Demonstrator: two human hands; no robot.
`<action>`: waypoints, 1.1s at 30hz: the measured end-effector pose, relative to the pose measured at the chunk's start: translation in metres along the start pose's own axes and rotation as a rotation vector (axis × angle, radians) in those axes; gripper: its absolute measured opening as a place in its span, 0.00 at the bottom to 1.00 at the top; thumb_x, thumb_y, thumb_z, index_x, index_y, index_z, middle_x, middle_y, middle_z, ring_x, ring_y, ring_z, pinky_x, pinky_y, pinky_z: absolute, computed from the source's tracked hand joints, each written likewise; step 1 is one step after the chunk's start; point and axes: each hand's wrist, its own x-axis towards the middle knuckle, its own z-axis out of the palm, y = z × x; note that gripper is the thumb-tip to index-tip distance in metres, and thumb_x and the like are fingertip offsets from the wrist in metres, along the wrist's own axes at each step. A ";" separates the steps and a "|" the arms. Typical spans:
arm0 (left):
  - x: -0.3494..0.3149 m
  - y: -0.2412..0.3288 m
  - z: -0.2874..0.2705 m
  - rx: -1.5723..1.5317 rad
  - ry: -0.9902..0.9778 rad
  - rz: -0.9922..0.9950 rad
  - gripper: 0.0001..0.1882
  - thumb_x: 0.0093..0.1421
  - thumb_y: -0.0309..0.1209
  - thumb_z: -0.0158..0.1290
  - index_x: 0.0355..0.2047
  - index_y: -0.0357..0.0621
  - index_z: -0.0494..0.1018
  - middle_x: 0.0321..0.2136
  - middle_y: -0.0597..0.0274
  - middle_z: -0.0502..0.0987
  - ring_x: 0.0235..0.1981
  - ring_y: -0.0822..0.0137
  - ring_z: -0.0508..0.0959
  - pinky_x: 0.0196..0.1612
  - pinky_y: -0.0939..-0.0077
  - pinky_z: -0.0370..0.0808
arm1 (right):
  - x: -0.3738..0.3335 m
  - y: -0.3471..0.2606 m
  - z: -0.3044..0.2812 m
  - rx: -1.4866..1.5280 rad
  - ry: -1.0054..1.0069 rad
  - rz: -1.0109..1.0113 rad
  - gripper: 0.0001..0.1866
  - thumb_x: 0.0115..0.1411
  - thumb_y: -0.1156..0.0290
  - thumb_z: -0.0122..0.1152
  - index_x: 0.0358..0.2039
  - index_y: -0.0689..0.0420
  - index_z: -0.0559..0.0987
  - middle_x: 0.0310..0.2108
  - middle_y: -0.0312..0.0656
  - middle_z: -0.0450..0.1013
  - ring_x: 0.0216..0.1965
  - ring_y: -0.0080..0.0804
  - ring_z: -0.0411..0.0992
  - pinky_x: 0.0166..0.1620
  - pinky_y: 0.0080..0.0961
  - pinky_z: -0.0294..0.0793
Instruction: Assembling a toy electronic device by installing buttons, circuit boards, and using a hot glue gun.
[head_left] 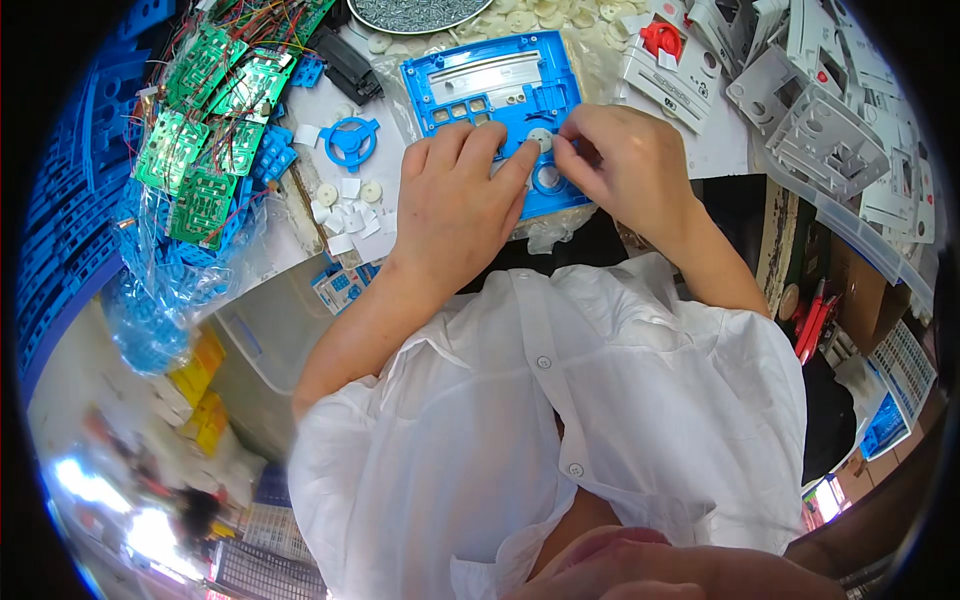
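A blue plastic casing panel (550,98) with cut-outs and a silvery strip lies in front of me on clear plastic film. My left hand (450,190) rests over its left and near side, fingers spread out, with the index fingertip at a small whitish disc (540,138) on the panel. From the right, my right hand (630,165) reaches in with thumb and forefinger brought together beside that disc, just above a round opening. Whatever sits between those fingertips is hidden.
Left lie green circuit boards (205,205) with wires, a blue ring part (350,125) and white paper bits (350,218). Behind are a dish of small metal pieces (420,12) and cream discs (520,20). Grey-white casings (830,140) and a red part (660,40) stand right.
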 end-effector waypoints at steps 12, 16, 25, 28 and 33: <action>0.005 0.002 -0.005 0.017 -0.056 0.000 0.25 0.52 0.31 0.64 0.53 0.54 0.78 0.46 0.59 0.74 0.49 0.56 0.74 0.46 0.58 0.68 | -0.018 0.008 -0.008 -0.054 -0.076 -0.207 0.17 0.51 0.69 0.72 0.43 0.53 0.85 0.31 0.37 0.72 0.33 0.36 0.71 0.34 0.32 0.73; 0.005 0.002 -0.004 0.021 -0.057 0.002 0.25 0.52 0.31 0.64 0.53 0.54 0.78 0.46 0.59 0.74 0.48 0.55 0.74 0.47 0.58 0.68 | -0.009 0.008 -0.009 -0.118 -0.112 -0.241 0.16 0.52 0.67 0.71 0.43 0.52 0.85 0.31 0.36 0.71 0.34 0.36 0.71 0.35 0.33 0.73; 0.006 0.002 -0.006 0.010 -0.067 -0.005 0.25 0.51 0.30 0.65 0.52 0.54 0.79 0.46 0.59 0.74 0.47 0.55 0.74 0.47 0.58 0.69 | 0.001 0.003 -0.019 -0.203 -0.178 -0.285 0.16 0.50 0.68 0.71 0.41 0.52 0.85 0.31 0.35 0.72 0.36 0.34 0.72 0.36 0.33 0.72; 0.008 0.000 -0.006 -0.007 -0.077 0.001 0.26 0.50 0.30 0.65 0.52 0.55 0.79 0.46 0.60 0.74 0.47 0.56 0.74 0.46 0.59 0.69 | -0.008 -0.008 -0.010 -0.200 -0.156 -0.214 0.16 0.49 0.68 0.70 0.41 0.53 0.85 0.31 0.35 0.72 0.36 0.35 0.72 0.36 0.32 0.72; 0.008 -0.001 -0.008 0.006 -0.085 0.013 0.24 0.51 0.31 0.65 0.51 0.54 0.79 0.45 0.62 0.74 0.47 0.57 0.74 0.46 0.60 0.70 | 0.006 0.018 -0.012 -0.124 -0.163 -0.352 0.16 0.48 0.66 0.71 0.40 0.51 0.86 0.32 0.34 0.72 0.40 0.34 0.71 0.40 0.32 0.71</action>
